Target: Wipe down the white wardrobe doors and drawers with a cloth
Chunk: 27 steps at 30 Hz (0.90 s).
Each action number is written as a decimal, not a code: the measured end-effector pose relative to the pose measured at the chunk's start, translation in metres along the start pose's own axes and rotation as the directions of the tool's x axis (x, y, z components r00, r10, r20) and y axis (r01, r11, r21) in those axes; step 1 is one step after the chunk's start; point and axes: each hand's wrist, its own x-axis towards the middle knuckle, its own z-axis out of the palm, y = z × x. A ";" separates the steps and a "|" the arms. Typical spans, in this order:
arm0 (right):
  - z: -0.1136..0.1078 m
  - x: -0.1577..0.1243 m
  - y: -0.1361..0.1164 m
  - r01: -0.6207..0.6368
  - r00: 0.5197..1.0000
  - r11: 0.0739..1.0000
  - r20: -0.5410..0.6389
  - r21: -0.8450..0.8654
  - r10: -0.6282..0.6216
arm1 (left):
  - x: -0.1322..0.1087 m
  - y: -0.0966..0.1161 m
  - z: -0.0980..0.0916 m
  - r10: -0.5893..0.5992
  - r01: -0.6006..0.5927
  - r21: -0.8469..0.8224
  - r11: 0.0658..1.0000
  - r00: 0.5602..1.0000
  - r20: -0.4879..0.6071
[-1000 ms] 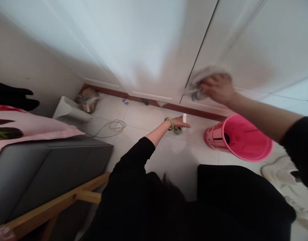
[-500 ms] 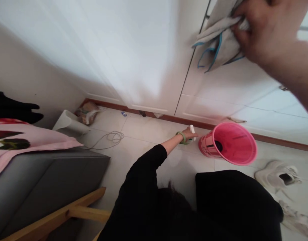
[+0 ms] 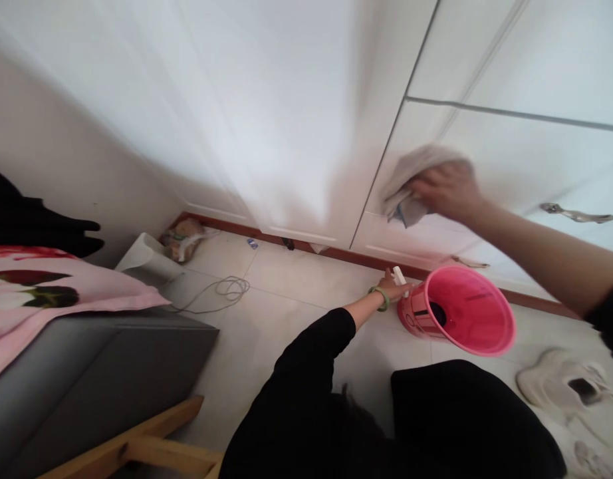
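Below right hand's (image 3: 449,189) cloth (image 3: 406,193), pink bucket (image 3: 420,314), shoe (image 3: 546,384), cable (image 3: 229,289)

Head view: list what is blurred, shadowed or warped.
Head view: right hand and cloth smeared by motion blur; soft shadow on the white door beside them; door seams slightly bowed by the wide lens; pink bucket fairly sharp.

home bedroom | bed (image 3: 62,299) | white wardrobe doors (image 3: 266,120) | tiled floor (image 3: 286,293)
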 end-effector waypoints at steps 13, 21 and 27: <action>-0.023 0.155 -0.074 -0.168 0.918 0.974 -0.337 0.150 0.211 | -0.078 0.156 -0.177 0.805 -0.533 0.673 0.513 0.026 -0.593; -0.028 0.151 -0.078 -0.039 0.963 0.998 -0.265 0.058 0.053 | -0.085 0.185 -0.188 0.877 -0.492 0.726 0.481 0.290 -0.384; -0.137 0.200 -0.007 -0.263 0.774 0.965 -0.595 0.010 0.217 | -0.150 0.327 -0.226 0.979 -0.510 0.836 0.204 0.083 -0.188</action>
